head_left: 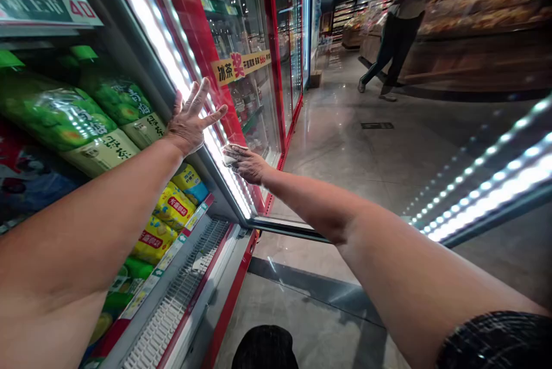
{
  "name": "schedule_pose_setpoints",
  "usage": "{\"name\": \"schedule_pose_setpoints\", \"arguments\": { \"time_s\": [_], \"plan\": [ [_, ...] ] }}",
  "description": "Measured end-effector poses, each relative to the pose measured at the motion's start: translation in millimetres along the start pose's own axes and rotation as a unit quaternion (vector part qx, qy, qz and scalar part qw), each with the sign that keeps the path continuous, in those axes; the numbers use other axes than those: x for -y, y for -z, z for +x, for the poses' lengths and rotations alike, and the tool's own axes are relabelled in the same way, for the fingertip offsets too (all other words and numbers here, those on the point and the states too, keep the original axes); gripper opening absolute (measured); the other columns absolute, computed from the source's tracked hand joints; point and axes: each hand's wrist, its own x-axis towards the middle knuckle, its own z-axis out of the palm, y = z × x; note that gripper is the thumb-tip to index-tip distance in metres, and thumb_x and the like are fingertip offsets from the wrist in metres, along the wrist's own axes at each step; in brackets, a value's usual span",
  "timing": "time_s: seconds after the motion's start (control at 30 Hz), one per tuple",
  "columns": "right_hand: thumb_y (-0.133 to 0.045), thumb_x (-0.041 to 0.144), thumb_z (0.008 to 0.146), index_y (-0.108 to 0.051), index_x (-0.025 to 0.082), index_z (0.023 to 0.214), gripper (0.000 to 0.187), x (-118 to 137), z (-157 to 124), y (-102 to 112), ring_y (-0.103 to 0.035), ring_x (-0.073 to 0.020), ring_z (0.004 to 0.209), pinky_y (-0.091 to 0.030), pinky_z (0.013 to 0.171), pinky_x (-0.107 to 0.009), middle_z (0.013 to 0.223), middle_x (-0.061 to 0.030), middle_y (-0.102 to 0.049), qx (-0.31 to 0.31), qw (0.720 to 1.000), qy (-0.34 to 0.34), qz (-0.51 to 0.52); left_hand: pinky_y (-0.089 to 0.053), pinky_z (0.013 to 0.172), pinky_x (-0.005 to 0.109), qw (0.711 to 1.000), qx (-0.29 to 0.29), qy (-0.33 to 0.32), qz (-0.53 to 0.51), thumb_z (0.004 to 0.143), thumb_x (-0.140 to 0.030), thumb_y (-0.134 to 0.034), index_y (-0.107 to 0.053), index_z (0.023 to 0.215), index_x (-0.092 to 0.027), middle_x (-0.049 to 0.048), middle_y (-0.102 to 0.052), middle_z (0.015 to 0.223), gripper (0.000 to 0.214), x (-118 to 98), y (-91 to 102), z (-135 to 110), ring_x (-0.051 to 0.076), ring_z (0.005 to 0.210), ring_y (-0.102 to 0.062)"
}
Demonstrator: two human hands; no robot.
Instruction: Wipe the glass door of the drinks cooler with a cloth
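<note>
My left hand has its fingers spread and lies against the bright light strip along the inner edge of the fridge frame, holding nothing. Lower and to the right, my right hand presses a pale folded cloth flat onto the glass door beside the same strip. The cloth is partly covered by my fingers. Through the glass show a red panel and a yellow label with black characters.
Left stand fridge shelves with green-capped bottles and yellow packs. A white wire grille runs along the fridge bottom. Beyond the glass, a person walks on the shiny floor near a stocked display.
</note>
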Motion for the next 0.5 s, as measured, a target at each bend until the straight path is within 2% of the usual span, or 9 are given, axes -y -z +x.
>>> {"name": "schedule_pose_setpoints", "arguments": {
  "time_s": [0.13, 0.2, 0.27, 0.37, 0.43, 0.5],
  "plan": [
    [-0.042, 0.01, 0.1, -0.057, 0.012, 0.142, 0.045, -3, 26, 9, -0.019, -0.0224, 0.156, -0.01, 0.132, -0.054, 0.16, -0.0127, -0.042, -0.157, 0.986, -0.041, 0.038, 0.007, 0.125, 0.056, 1.0, -0.02, -0.021, -0.005, 0.087, 0.001, -0.048, -0.049, 0.148, -0.041, -0.0121, 0.026, 0.164, 0.074, 8, -3.8, 1, 0.025, 0.157, 0.01],
    [-0.042, 0.006, 0.098, -0.058, 0.012, 0.14, 0.045, 0, 36, 3, -0.022, -0.0243, 0.156, -0.01, 0.132, -0.058, 0.157, -0.014, -0.047, -0.195, 0.978, -0.047, 0.06, 0.005, 0.125, 0.058, 0.999, -0.027, -0.031, -0.003, 0.089, -0.003, -0.051, -0.046, 0.149, -0.043, -0.0116, 0.025, 0.164, 0.072, 9, -2.2, 0, 0.026, 0.157, 0.007],
    [-0.041, 0.005, 0.098, -0.057, 0.011, 0.14, 0.046, 4, 36, -11, -0.026, -0.0242, 0.154, -0.014, 0.131, -0.058, 0.155, -0.0146, -0.049, -0.185, 0.979, -0.042, 0.074, 0.002, 0.125, 0.059, 0.999, -0.021, -0.03, 0.003, 0.088, -0.004, -0.054, -0.045, 0.15, -0.044, -0.0105, 0.026, 0.164, 0.073, 8, 0.2, -1, 0.028, 0.157, 0.006],
    [-0.039, 0.005, 0.099, -0.056, 0.013, 0.142, 0.046, 3, 26, -24, -0.031, -0.0212, 0.153, -0.023, 0.131, -0.052, 0.155, -0.0125, -0.049, -0.138, 0.986, -0.017, 0.09, -0.002, 0.126, 0.06, 1.0, -0.007, -0.018, 0.015, 0.085, 0.002, -0.052, -0.043, 0.151, -0.043, -0.0089, 0.026, 0.163, 0.08, 3, 4.2, -2, 0.027, 0.157, 0.007],
    [-0.041, 0.007, 0.1, -0.055, 0.013, 0.143, 0.046, -2, 21, -19, -0.03, -0.0205, 0.153, -0.025, 0.131, -0.05, 0.156, -0.0116, -0.048, -0.113, 0.99, 0.007, 0.088, -0.005, 0.126, 0.061, 1.0, 0.001, -0.012, 0.016, 0.085, 0.006, -0.048, -0.042, 0.151, -0.043, -0.0074, 0.025, 0.164, 0.082, 0, 7.2, -3, 0.027, 0.157, 0.007],
    [-0.047, 0.009, 0.098, -0.05, 0.014, 0.147, 0.049, -8, 22, -4, -0.025, -0.0214, 0.155, -0.021, 0.132, -0.05, 0.16, -0.0115, -0.042, -0.113, 0.991, 0.018, 0.072, -0.006, 0.126, 0.062, 1.0, 0.011, -0.008, 0.01, 0.086, 0.005, -0.048, -0.044, 0.151, -0.041, -0.0044, 0.021, 0.166, 0.079, -4, 10.6, -3, 0.027, 0.157, 0.006]
  ]
}}
